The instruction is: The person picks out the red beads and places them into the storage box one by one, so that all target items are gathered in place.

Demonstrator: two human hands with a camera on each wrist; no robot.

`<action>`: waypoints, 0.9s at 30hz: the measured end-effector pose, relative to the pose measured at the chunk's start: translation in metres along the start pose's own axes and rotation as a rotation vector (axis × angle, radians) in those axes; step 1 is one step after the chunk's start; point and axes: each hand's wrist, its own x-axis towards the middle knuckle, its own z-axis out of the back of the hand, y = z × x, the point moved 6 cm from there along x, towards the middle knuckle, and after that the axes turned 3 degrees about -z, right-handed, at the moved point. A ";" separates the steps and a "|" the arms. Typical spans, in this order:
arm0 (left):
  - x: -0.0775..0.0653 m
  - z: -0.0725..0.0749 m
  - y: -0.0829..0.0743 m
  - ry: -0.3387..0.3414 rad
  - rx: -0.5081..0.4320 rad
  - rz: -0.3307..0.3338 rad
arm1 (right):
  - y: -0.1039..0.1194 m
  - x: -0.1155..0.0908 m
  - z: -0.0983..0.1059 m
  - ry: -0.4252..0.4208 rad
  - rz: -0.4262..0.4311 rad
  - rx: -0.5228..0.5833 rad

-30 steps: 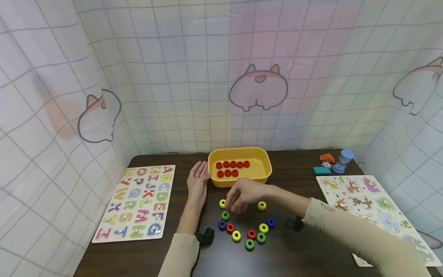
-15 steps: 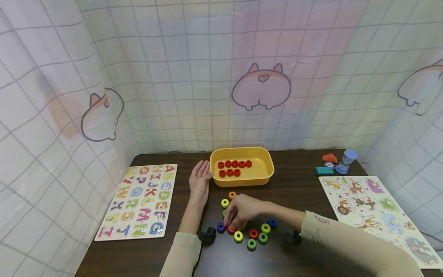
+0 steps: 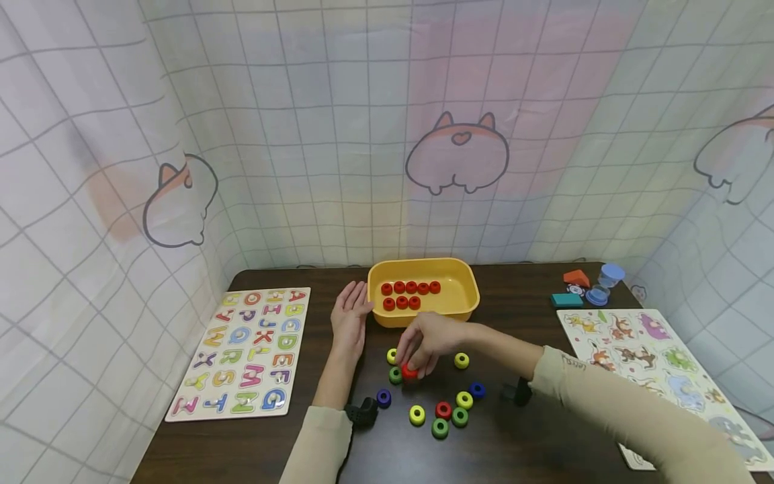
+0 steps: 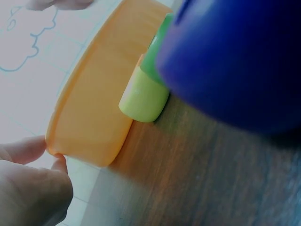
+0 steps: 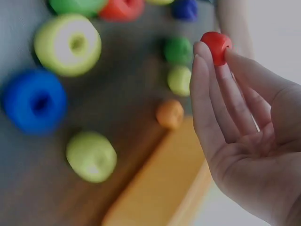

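Note:
Between thumb and fingertips my right hand (image 3: 432, 336) pinches a red bead (image 5: 217, 47), seen clearly in the right wrist view. It is raised over the table, just in front of the yellow tray (image 3: 467, 312). Inside the tray, several red beads (image 3: 400, 287) sit in two rows at the left. My left hand (image 3: 349, 323) lies along the tray's left side with fingers straight, its thumb at the rim. Loose beads lie below the right hand: a green bead (image 3: 396, 375), a purple bead (image 3: 383, 398), another red bead (image 3: 443, 410) and a blue bead (image 3: 477, 390).
More yellow beads (image 3: 417, 415) and green beads (image 3: 439, 428) are scattered on the dark table. An orange bead (image 5: 170, 114) lies by the tray. An alphabet board (image 3: 242, 356) is at left, an animal puzzle (image 3: 656, 366) at right, with a teal block (image 3: 566, 300) behind it.
My right hand went down to the red bead beside the purple one, pinched it, and lifted it toward the tray. The left hand has stayed at the tray's side.

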 end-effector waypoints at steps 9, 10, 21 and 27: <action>0.000 0.002 -0.002 -0.004 0.026 0.008 | 0.002 0.008 0.089 -0.154 -0.061 -0.017; 0.000 0.002 -0.002 -0.005 0.024 0.008 | -0.001 0.010 0.097 -0.178 -0.080 -0.009; 0.000 0.002 0.002 0.004 -0.033 0.015 | -0.047 0.035 0.139 -0.366 -0.203 -0.023; 0.001 0.000 -0.001 0.002 -0.013 0.010 | -0.060 0.046 0.138 -0.397 -0.230 -0.051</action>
